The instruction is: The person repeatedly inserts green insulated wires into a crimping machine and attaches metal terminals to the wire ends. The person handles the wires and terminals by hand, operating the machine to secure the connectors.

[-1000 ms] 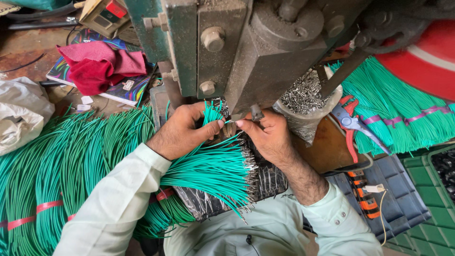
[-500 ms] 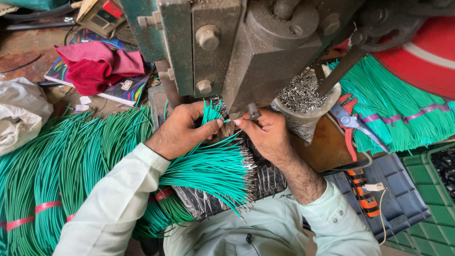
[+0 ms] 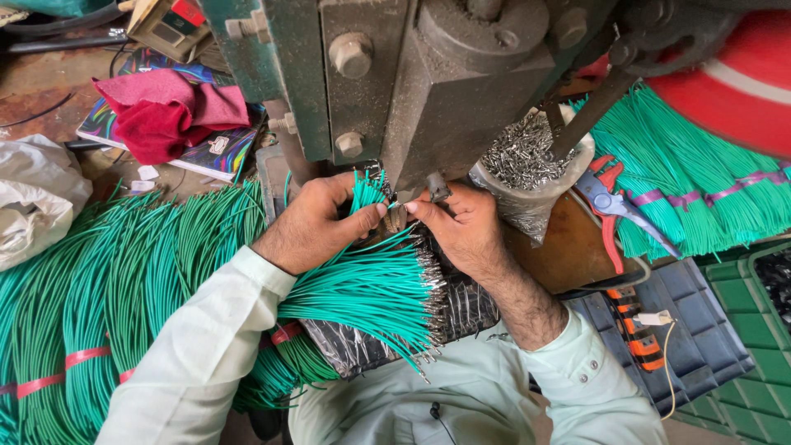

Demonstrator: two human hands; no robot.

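Wires (image 3: 362, 288), green with metal tips, are fanned across the lap below the grey press (image 3: 428, 91). A few are pinched in the closed left hand (image 3: 317, 227); one tip is nipped by the right hand (image 3: 457, 227).

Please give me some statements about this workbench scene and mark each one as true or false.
1. The left hand holds a small bunch of green wires near the metal press. True.
2. The right hand holds the red-handled pliers. False: the pliers lie on the bench to the right, apart from it.
3. The wires fanned out below the hands have metal terminals on their ends. True.
4. The bag beside the press is full of green wires. False: it holds small metal pieces.
5. A red cloth lies on a colourful book. True.
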